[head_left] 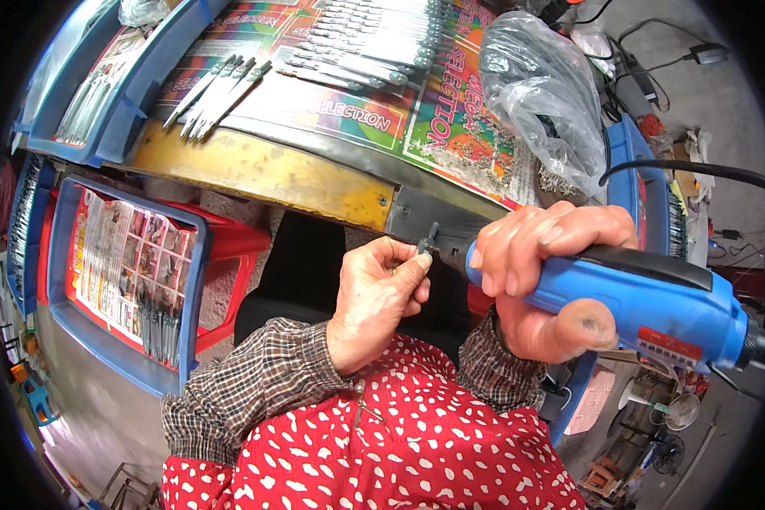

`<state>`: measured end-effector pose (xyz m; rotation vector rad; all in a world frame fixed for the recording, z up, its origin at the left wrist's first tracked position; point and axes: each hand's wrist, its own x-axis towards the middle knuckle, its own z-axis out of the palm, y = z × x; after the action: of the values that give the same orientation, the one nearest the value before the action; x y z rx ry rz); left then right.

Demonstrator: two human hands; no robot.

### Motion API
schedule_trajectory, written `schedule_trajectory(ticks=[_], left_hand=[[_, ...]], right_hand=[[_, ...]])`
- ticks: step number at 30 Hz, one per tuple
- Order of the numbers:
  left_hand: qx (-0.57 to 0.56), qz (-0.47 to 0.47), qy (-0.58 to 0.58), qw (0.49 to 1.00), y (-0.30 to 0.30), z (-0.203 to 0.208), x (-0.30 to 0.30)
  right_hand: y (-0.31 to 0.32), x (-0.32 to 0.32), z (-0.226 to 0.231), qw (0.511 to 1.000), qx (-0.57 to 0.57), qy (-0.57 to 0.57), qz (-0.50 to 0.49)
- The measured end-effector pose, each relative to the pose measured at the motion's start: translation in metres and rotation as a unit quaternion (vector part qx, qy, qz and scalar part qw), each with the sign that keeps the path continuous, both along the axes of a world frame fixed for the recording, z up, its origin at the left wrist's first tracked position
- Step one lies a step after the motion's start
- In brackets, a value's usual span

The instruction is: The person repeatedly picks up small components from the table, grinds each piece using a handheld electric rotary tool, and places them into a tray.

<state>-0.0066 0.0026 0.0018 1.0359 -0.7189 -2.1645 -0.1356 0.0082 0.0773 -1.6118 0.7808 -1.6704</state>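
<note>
My left hand (372, 293) pinches a small dark grey metal part (427, 241) between thumb and forefinger, in front of the table edge. Most of that part is hidden by the fingertips, so its exact kind is unclear. My right hand (540, 263) is wrapped round a blue power screwdriver (637, 293) with a black strip along its body. The tool lies nearly level, its front end toward the small part; I cannot make out whether they touch. On the tabletop ahead lie a small group of slim silver blade-like pieces (217, 98) and a large stack of similar pieces (370, 42).
Printed sheets cover the table, whose yellow edge (255, 174) faces me. At the right sit small metal bits (484, 153) and a clear plastic bag (544, 85). A blue tray (200, 280) rests on a red stool (238, 255) at left. A black cable (697, 167) hangs near the tool.
</note>
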Motion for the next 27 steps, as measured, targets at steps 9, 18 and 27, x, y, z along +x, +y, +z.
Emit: schedule_trajectory(ticks=[9,18,27], left_hand=[[-0.019,-0.013,-0.009,1.0,0.0,0.001,0.0],[-0.029,-0.019,-0.024,0.999,-0.001,0.002,0.002],[-0.024,-0.023,-0.033,0.999,-0.001,0.0,0.002]], right_hand=[[0.001,-0.004,0.002,0.997,-0.069,-0.007,0.021],[-0.001,0.0,0.001,0.999,-0.042,0.007,0.014],[-0.006,-0.019,-0.003,0.986,-0.027,-0.038,0.161]])
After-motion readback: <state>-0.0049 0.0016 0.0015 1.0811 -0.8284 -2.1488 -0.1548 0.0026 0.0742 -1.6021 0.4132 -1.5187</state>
